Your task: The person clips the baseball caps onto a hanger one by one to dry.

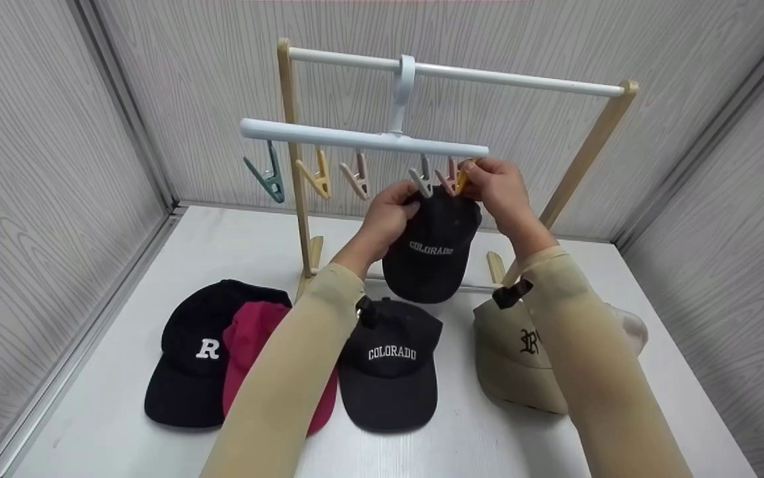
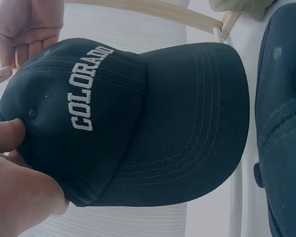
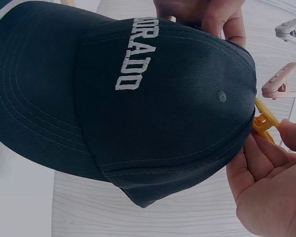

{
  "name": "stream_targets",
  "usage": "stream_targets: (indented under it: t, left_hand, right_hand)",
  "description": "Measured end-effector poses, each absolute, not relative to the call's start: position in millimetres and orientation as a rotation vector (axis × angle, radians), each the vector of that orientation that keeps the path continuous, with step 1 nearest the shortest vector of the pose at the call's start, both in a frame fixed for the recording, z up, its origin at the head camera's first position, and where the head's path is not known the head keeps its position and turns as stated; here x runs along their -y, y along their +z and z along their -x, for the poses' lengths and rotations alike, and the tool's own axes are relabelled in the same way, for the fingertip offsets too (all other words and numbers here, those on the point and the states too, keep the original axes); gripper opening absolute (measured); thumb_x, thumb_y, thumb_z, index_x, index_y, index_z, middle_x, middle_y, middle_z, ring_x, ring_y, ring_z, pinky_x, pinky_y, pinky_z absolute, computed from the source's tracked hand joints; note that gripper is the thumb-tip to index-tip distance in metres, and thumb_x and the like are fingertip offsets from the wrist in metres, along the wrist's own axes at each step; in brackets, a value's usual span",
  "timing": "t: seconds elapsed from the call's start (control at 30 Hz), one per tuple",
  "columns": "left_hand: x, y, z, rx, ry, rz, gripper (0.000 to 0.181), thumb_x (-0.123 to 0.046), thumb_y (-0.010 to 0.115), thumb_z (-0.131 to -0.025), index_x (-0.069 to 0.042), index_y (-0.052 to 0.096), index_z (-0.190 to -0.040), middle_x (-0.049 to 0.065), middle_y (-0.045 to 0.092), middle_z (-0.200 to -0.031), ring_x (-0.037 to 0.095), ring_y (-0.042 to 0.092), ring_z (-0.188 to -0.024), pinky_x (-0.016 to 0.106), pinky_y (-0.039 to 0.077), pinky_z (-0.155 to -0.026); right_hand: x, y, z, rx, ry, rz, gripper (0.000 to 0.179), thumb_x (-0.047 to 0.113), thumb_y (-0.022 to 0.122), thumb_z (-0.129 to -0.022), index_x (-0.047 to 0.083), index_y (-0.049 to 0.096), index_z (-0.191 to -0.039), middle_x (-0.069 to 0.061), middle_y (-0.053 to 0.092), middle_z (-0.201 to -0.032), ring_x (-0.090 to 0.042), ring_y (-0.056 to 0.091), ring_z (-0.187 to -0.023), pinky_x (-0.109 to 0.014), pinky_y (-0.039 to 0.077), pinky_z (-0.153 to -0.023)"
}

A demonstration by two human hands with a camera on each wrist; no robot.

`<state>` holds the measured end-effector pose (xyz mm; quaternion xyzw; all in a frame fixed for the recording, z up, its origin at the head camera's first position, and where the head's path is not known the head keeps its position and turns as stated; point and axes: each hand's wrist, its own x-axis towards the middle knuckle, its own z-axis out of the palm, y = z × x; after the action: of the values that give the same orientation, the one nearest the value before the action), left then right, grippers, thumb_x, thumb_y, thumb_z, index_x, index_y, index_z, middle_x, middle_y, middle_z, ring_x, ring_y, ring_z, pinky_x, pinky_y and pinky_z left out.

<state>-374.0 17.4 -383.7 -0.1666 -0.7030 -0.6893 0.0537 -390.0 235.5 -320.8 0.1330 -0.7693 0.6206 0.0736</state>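
A dark baseball cap (image 1: 429,272) lettered COLORADO hangs brim-down beneath the right half of a pale blue clip hanger (image 1: 355,138). My left hand (image 1: 388,216) grips the cap's crown at its left side, thumb on the outer cloth. With thumb and fingers, my right hand (image 1: 502,192) pinches an orange-yellow clothespin (image 3: 266,121) at the hanger's right end. In the right wrist view the clothespin's tips lie right at the crown's edge, and the right fingers reach behind the cloth. Beside it hang a pink clothespin (image 1: 448,180) and a grey-green clothespin (image 1: 423,179).
The hanger hooks over the white bar (image 1: 521,79) of a wooden rack. Three more clothespins hang on its left half. On the white table (image 1: 468,445) lie a black R cap (image 1: 189,372), a red cap (image 1: 249,325), another COLORADO cap (image 1: 391,385) and an olive cap (image 1: 514,372).
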Motion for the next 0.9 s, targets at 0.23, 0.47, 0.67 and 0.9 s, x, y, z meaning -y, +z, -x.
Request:
stream_targets:
  t: [0.23,0.47,0.67,0.9]
  left_hand:
    - [-21.5,-382.9,370.6,2.146,-2.085,0.417,0.012,-0.004,0.062,-0.111,-0.008,0.073,-0.115,0.005,0.073,-0.112,0.019,0.063,-0.101,0.033,0.049,-0.09]
    - [-25.5,-382.2,369.2,2.258,-1.99,0.316,0.018,-0.005,0.06,-0.111,-0.005,0.073,-0.124,0.009,0.072,-0.121,0.022,0.065,-0.11,0.036,0.052,-0.096]
    - [-26.3,-379.6,367.4,2.267,-2.021,0.317,0.026,-0.01,0.052,-0.113,-0.005,0.071,-0.131,0.011,0.069,-0.126,0.022,0.062,-0.113,0.037,0.049,-0.1]
    - [-27.8,-378.5,364.0,2.252,-2.111,0.339,0.032,-0.019,0.046,-0.117,-0.007,0.068,-0.137,0.01,0.066,-0.119,0.02,0.061,-0.101,0.034,0.049,-0.089]
  right_hand:
    - [-233.2,-320.9,390.8,2.275,1.913,-0.395,0.034,0.017,0.057,-0.117,-0.012,0.069,-0.128,-0.003,0.075,-0.1,-0.013,0.075,-0.091,-0.031,0.061,-0.091]
    - [-231.0,-323.4,391.2,2.253,1.925,-0.345,0.026,0.016,0.059,-0.117,-0.006,0.072,-0.122,-0.004,0.074,-0.1,-0.014,0.072,-0.09,-0.029,0.06,-0.087]
    - [-230.4,-324.5,392.3,2.274,1.873,-0.357,0.031,0.021,0.062,-0.116,-0.008,0.073,-0.12,-0.004,0.073,-0.096,-0.014,0.072,-0.087,-0.029,0.061,-0.084]
    - [-229.2,-324.5,389.3,2.277,1.881,-0.356,0.029,0.02,0.062,-0.116,-0.007,0.072,-0.122,-0.002,0.075,-0.095,-0.013,0.076,-0.086,-0.028,0.062,-0.083]
